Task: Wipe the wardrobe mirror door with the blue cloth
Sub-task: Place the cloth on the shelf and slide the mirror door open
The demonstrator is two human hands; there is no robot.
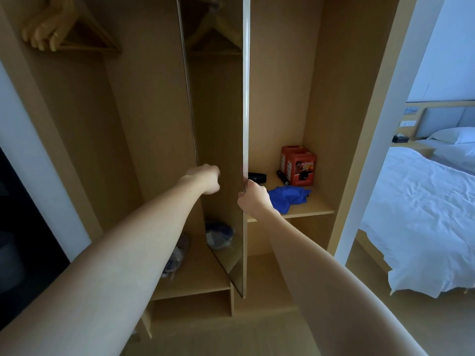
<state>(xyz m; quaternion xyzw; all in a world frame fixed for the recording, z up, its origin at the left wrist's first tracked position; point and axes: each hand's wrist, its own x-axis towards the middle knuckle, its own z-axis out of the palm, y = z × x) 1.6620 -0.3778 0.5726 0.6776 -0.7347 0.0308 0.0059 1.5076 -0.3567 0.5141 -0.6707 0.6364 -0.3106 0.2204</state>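
The wardrobe mirror door (218, 124) stands swung out toward me, nearly edge-on, its glass facing left. My right hand (253, 199) grips its near vertical edge at about waist height. My left hand (205, 179) reaches in front of the glass near the mirror's far edge; its fingers point away from me and are hidden. The blue cloth (289, 199) lies crumpled on the right-hand shelf (308, 210), just behind my right hand, and neither hand holds it.
Two red boxes (299, 165) and small black items (257, 177) sit on the same shelf behind the cloth. Wooden hangers (51, 27) hang at the upper left. Bagged slippers (177, 255) lie on the lower left shelf. A white bed (424, 214) stands to the right.
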